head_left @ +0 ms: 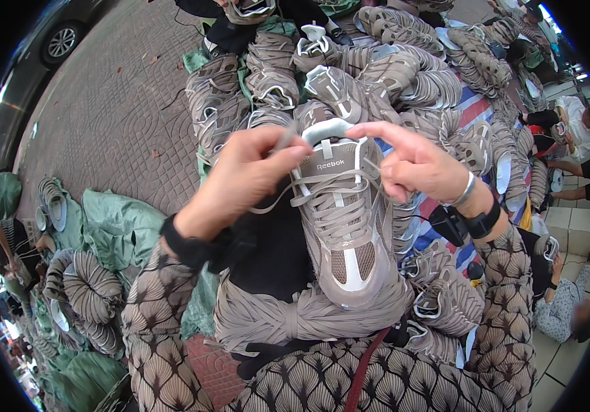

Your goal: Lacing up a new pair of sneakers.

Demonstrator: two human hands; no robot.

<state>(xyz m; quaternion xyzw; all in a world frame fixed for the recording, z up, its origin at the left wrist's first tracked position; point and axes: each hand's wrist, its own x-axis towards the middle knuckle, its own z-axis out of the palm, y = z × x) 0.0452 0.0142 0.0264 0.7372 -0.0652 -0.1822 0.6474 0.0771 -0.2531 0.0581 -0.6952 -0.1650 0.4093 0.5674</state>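
Observation:
A grey-beige sneaker (346, 264) with a white toe stripe lies on my lap, its toe toward me. Flat beige shoelaces (339, 206) cross its tongue. At the shoe's upper left, my left hand (250, 168) is closed in a pinch on a lace end, which is blurred. My right hand (422, 168) reaches its index finger to the padded collar, while its other fingers curl round a lace near the top eyelets; their grip is partly hidden. Under the toe lies a tied bundle of flat beige laces (260, 319).
Stacked sneakers (278, 72) fill the ground ahead and to the right, partly on a striped sheet (475, 106). Green sacks (120, 226) and more shoe stacks (92, 285) lie at left. A dark car (54, 48) stands far left. Other people (566, 309) sit at right.

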